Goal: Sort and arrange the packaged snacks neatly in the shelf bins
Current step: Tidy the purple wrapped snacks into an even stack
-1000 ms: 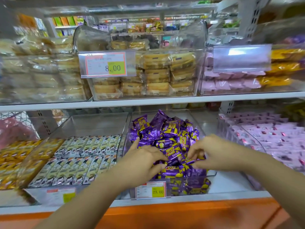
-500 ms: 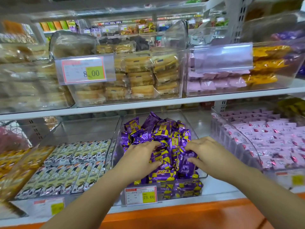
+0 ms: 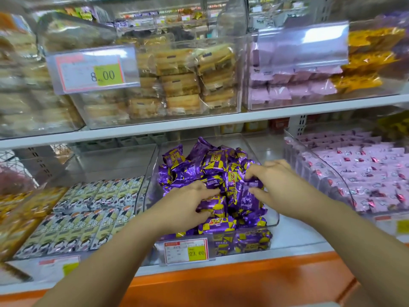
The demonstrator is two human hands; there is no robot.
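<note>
A heap of purple-and-yellow snack packets [image 3: 212, 165] fills a clear plastic bin [image 3: 273, 218] on the lower shelf, straight ahead. My left hand [image 3: 188, 204] lies on the front left of the heap, its fingers and thumb curled around a packet. My right hand [image 3: 274, 185] is on the right side of the heap and pinches a purple packet [image 3: 247, 196] between thumb and fingers. More packets lie pressed against the bin's front wall beside a price tag [image 3: 186, 251].
To the left, a clear bin holds rows of grey-green packets [image 3: 88, 213]; to the right, a bin of pink packets [image 3: 365, 173]. The upper shelf [image 3: 199, 122] carries bins of wrapped cakes, pink and yellow packs. An orange ledge [image 3: 221, 284] runs below.
Both hands have shifted slightly over the purple heap, the right hand now closing on a packet at the right side. The view moved closer and tilted a little.
</note>
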